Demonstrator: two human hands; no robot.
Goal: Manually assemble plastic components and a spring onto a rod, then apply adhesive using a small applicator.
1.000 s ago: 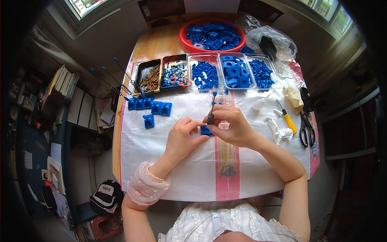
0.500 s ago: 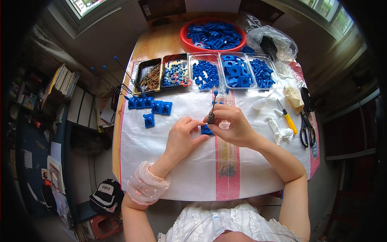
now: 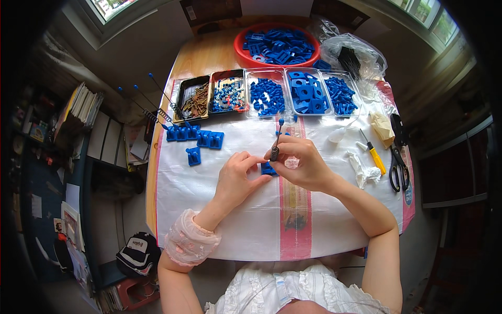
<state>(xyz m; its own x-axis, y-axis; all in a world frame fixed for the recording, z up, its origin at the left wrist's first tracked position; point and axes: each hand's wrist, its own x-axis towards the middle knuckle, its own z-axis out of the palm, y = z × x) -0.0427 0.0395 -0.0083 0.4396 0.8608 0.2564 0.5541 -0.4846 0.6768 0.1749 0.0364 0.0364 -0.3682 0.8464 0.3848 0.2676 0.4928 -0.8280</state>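
Near the middle of the table, my left hand steadies a small blue plastic part by its left side, thumb and index finger closed on it. Just above that part, my right hand pinches a dark coiled spring. From the coil a thin straight wire stands almost upright, ending in a blue tip. Fingers hide the spot where spring and part meet, so I cannot tell whether they are joined. Several blue plastic assemblies sit to the left, and some carry similar spring wires with blue tips.
Beyond my hands runs a row of trays: screws, small mixed hardware, and blue plastic pieces. A red basin of blue parts stands behind them. On the right lie a yellow-handled screwdriver, black scissors and crumpled white plastic.
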